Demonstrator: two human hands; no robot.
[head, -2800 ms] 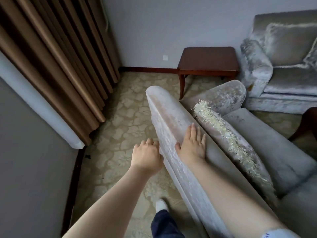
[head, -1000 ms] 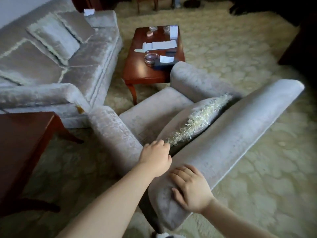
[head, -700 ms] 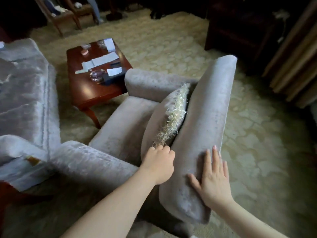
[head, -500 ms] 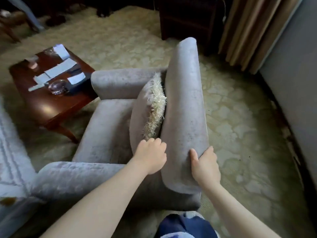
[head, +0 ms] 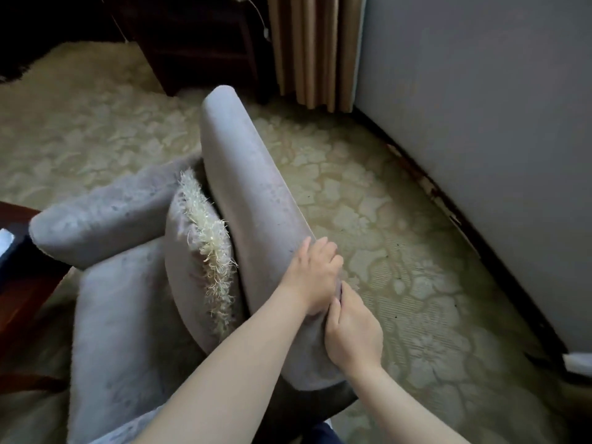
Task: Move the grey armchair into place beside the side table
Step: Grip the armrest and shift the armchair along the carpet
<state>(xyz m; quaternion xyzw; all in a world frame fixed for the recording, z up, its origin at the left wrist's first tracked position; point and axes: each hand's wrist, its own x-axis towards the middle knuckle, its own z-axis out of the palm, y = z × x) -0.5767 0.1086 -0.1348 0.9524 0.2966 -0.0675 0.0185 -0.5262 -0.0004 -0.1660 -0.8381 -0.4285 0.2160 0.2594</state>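
On my feed the grey armchair (head: 250,193) stands on the patterned carpet (head: 400,251), backrest nearest me, with the wall (head: 480,123) off to its right. A fringed cushion (head: 189,277) leans against the inside of the backrest, and a dark wooden table (head: 19,283) sits just beside the far armrest. The left hand (head: 315,277) lies over the backrest's top, fingers curled down its rear face. The right hand (head: 352,331) touches it from below and grips the same rear edge, fingers bent close together.
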